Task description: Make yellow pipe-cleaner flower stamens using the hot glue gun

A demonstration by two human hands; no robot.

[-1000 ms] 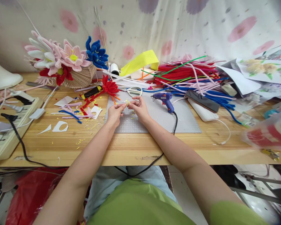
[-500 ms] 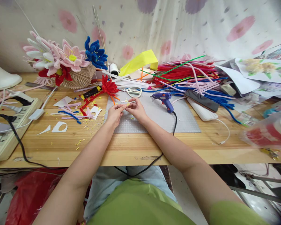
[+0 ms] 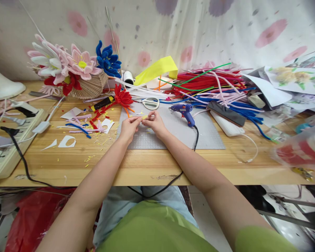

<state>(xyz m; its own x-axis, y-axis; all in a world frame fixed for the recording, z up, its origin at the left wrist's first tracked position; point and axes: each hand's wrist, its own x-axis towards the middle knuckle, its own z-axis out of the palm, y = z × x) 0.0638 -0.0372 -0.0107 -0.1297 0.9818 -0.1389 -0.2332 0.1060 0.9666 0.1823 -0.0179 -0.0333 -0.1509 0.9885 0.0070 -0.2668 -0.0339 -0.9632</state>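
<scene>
Fingertips together: the left hand [image 3: 129,129] and right hand [image 3: 157,125] pinch a small yellow piece [image 3: 144,117] above the mat [image 3: 207,136], toward its left edge. A slackened pinch could lose it; the right forearm [image 3: 189,154], snagging the cord [image 3: 197,137], could drag the glue gun [image 3: 183,110].

The head-worn camera looks forward and steeply down, close above the light green fabric shirt [image 3: 152,227] at bottom centre, across the long pale wooden table [image 3: 55,168] to the white flower-print curtain [image 3: 199,31] along the top; the bare left hand [image 3: 128,130] and bare right hand [image 3: 156,124] appear small near the centre.
</scene>
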